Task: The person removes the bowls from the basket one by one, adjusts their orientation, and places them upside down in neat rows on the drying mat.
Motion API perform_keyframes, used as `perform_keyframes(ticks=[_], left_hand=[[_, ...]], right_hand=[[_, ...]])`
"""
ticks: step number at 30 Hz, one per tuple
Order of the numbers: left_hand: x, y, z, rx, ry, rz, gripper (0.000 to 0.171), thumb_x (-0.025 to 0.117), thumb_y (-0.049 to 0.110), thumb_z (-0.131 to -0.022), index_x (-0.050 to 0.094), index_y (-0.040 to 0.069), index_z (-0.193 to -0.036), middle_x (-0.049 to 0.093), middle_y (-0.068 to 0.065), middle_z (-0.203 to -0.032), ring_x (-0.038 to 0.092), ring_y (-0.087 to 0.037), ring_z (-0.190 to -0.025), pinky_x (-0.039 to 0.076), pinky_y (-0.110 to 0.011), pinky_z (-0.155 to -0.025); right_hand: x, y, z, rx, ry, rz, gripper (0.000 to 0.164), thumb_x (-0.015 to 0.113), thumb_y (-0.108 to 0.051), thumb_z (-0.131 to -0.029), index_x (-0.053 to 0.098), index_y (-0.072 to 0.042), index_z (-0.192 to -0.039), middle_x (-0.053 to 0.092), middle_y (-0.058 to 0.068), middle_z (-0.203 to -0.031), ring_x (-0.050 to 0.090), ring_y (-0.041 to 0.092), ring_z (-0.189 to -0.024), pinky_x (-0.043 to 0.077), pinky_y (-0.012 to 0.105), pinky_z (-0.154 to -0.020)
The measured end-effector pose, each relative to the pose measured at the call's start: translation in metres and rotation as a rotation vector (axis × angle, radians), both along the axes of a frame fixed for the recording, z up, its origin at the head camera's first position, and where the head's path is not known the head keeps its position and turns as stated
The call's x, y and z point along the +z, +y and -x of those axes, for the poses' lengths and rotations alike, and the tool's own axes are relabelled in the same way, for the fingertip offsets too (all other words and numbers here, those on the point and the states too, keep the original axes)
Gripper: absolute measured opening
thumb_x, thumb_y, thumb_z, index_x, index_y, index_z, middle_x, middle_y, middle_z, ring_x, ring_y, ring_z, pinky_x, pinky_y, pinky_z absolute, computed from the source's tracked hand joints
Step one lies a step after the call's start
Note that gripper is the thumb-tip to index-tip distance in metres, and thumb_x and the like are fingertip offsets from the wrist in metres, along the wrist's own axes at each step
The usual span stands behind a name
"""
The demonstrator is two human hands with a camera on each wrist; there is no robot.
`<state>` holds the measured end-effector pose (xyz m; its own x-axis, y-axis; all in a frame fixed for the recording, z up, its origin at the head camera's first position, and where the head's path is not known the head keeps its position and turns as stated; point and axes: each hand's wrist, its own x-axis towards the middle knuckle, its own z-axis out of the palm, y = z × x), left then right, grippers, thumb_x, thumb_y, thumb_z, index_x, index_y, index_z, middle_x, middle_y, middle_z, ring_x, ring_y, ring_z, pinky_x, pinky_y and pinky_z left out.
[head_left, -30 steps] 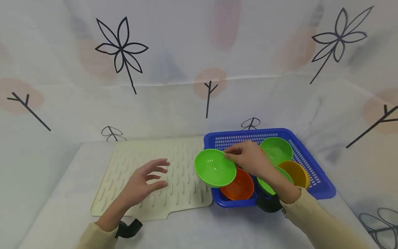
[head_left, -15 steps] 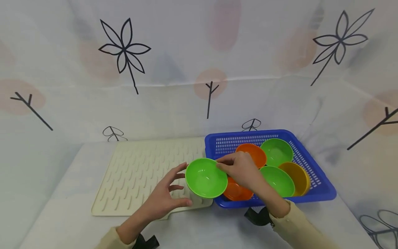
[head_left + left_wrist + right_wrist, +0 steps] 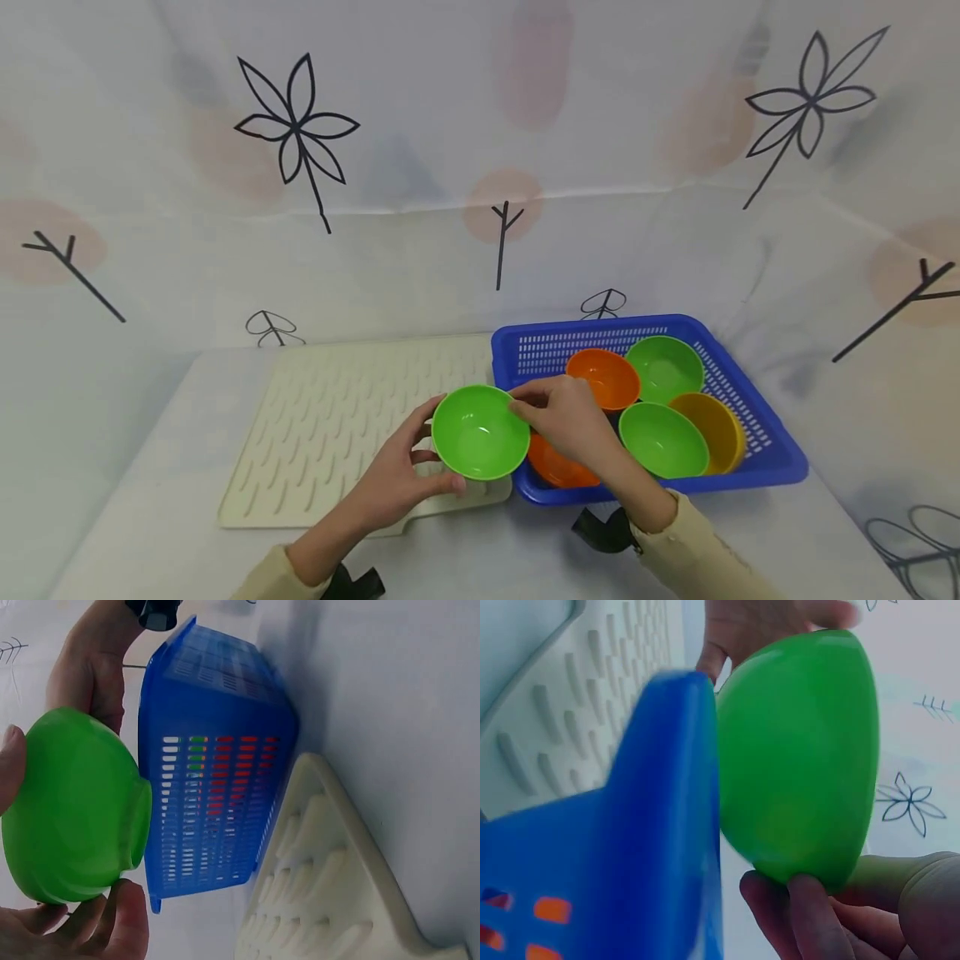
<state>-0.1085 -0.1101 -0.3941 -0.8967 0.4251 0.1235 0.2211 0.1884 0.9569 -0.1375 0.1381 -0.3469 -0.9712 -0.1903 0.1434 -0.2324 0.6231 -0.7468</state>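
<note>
A light green bowl [image 3: 480, 433] is held up between both hands, its inside facing the head camera, beside the blue basket's left edge. My right hand [image 3: 566, 421] pinches its right rim between thumb and fingers. On the other side my left hand [image 3: 393, 471] grips the bowl, thumb at the lower rim and fingers along the left side. The left wrist view shows the green bowl [image 3: 75, 806] from its outer side, with left fingers [image 3: 127, 922] curved against it near the base. From the right wrist, the bowl [image 3: 802, 757] hides part of the left hand.
The blue basket [image 3: 780, 467] holds two orange bowls [image 3: 603, 379], two green bowls [image 3: 663, 442] and a yellow bowl [image 3: 716, 429]. A cream ridged drying mat [image 3: 322, 417] lies left of it on the white-covered table [image 3: 165, 467]. Patterned cloth [image 3: 420, 167] hangs behind.
My right hand has brought the green bowl leftward and down, away from over the basket. My left hand has moved right and taken hold of the bowl's left side.
</note>
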Motion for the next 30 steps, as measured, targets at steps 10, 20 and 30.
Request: perform_keyframes(ticks=[10,20,30], left_hand=[[0.001,-0.012,0.008,-0.002,0.078,0.029,0.095,0.090,0.022,-0.074,0.035,0.024,-0.153,0.048,0.002,-0.143,0.050,-0.025,-0.126,0.054,-0.037,-0.093],[-0.001,-0.022,0.017,0.053,0.090,0.046,0.103,0.093,0.019,-0.068,0.036,0.019,-0.153,0.044,-0.004,-0.150,0.047,-0.030,-0.130,0.054,-0.042,-0.094],[-0.004,-0.025,0.019,-0.036,0.015,-0.085,0.084,0.087,0.006,-0.075,0.045,0.009,-0.147,0.054,-0.010,-0.140,0.051,-0.028,-0.126,0.055,-0.039,-0.093]], right_hand=[[-0.003,-0.006,-0.006,-0.004,-0.034,0.087,0.018,0.077,-0.008,-0.087,0.077,-0.006,-0.106,0.075,0.004,-0.094,0.072,0.016,-0.082,0.060,0.027,-0.067],[-0.009,-0.009,-0.011,0.024,0.058,0.163,0.033,0.077,-0.002,-0.085,0.072,-0.003,-0.117,0.074,0.008,-0.104,0.073,0.021,-0.092,0.059,0.030,-0.076],[-0.018,-0.013,-0.016,0.004,0.075,0.422,0.027,0.074,0.008,-0.084,0.070,0.001,-0.109,0.072,0.015,-0.106,0.073,0.027,-0.093,0.060,0.029,-0.069]])
